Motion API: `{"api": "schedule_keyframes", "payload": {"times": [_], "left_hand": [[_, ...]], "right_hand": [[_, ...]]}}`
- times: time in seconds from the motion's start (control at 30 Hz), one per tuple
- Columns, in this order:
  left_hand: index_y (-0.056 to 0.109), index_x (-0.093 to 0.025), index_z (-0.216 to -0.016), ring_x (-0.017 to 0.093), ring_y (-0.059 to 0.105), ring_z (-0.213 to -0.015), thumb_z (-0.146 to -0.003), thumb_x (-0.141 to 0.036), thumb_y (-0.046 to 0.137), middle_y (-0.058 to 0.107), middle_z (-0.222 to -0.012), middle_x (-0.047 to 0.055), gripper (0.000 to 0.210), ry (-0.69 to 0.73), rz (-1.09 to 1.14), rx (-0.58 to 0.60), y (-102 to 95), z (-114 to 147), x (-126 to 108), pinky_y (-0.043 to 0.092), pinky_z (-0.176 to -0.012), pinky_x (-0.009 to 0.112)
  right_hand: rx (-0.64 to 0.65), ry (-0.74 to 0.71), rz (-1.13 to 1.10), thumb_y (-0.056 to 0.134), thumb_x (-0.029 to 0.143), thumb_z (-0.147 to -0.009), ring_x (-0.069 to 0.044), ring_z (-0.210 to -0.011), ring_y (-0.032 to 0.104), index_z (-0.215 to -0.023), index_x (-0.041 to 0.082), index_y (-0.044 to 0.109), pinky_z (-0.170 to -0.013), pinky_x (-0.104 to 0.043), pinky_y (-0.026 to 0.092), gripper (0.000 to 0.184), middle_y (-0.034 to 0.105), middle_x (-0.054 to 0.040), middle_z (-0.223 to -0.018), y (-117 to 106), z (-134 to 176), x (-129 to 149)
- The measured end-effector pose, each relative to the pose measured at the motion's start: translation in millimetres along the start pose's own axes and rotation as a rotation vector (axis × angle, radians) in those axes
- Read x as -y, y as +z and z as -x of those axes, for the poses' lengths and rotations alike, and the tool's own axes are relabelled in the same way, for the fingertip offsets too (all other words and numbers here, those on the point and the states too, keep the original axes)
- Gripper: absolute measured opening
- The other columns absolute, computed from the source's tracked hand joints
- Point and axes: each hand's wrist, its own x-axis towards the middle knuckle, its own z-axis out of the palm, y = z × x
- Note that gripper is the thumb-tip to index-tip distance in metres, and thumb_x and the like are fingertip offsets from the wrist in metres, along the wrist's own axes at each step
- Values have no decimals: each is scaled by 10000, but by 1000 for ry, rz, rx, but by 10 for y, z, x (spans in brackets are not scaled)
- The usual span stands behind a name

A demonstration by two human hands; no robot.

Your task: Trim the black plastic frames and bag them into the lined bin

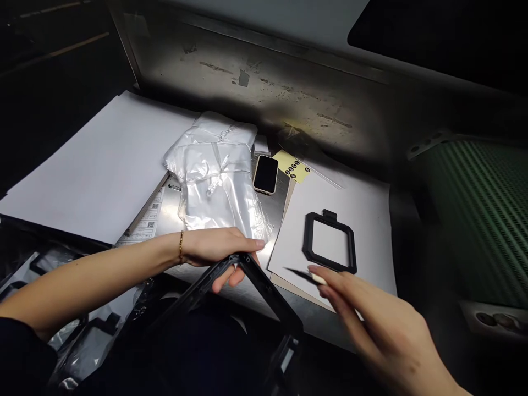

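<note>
The yellow label sheet [303, 174] near the tabletop's rear edge bears several round black stickers, their pale print too small to read. Along the tabletop's left side, a paper sheet with QR codes [149, 220] and rows of fine, illegible print shows from beneath a large stack of white sheets [94, 159]. The smartphone [266, 175], its screen dark, lies face up near the rear edge, between the yellow sheet and two overlapping tied bundles of clear plastic bags [220, 184]. What the bundles contain beyond folded film cannot be told.

At the lower left, below the tabletop's front left corner, clear plastic bags [88, 357] hold black framed parts.

The left hand [218, 247] is clamped on one corner of a black plastic frame [272, 294], thumb above and fingers behind; the frame hangs at the front edge of the metal tabletop [274, 212], over the person's lap. The right hand [379, 313] pinches a pointed tool [305, 274] with a dark tip and cream handle, thumb and forefinger together on it. Just beyond, a smaller black frame [352, 250] with a tab lies on white sheets [367, 209] toward the right edge.
</note>
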Motion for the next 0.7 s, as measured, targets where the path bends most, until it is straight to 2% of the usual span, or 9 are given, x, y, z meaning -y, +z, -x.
{"api": "schedule_keyframes", "payload": {"times": [0.07,0.13,0.23,0.33,0.5,0.7], "left_hand": [[567,-104,-643,51,366,-193,-862,-334,278,472,-320,-59,429,-10,-21,38,55,-10,-27,316,-387,207],[555,-121,-661,52,362,-199,-855,-337,288,475,-330,-70,395,-33,-59,51,114,-8,-47,351,-447,224],[575,-143,-730,89,458,-320,-834,-384,291,476,-324,-66,387,-56,-211,28,187,13,-76,399,-631,258],[592,-141,-834,151,551,-542,-816,-409,285,453,-287,-48,407,-80,-302,5,236,41,-101,364,-807,307],[579,-131,-871,172,545,-604,-807,-420,303,444,-292,-48,405,-75,-301,27,278,64,-117,366,-817,339],[579,-138,-830,130,484,-524,-819,-382,278,431,-285,-55,388,-69,-350,7,317,74,-139,369,-803,299]], "right_hand": [[5,-180,193,406,151,-842,-115,-524,493,-1032,106,514,-469,-239,375,223,552,-26,-640,-90,-63,129],[8,-266,289,348,126,-844,-137,-544,490,-1044,79,513,-478,-264,365,263,567,-48,-653,-114,-92,223],[19,-307,318,287,85,-824,-154,-554,475,-1047,75,514,-515,-294,367,317,567,-54,-650,-108,-100,291],[25,-334,343,278,104,-824,-159,-559,469,-1055,78,507,-528,-303,360,327,566,-58,-656,-122,-112,316],[64,-322,396,258,80,-818,-153,-557,486,-1043,83,488,-530,-296,369,321,553,-42,-648,-166,-162,375],[75,-354,450,272,71,-805,-156,-530,485,-1034,58,486,-491,-299,368,314,545,-42,-622,-174,-151,467]]}}
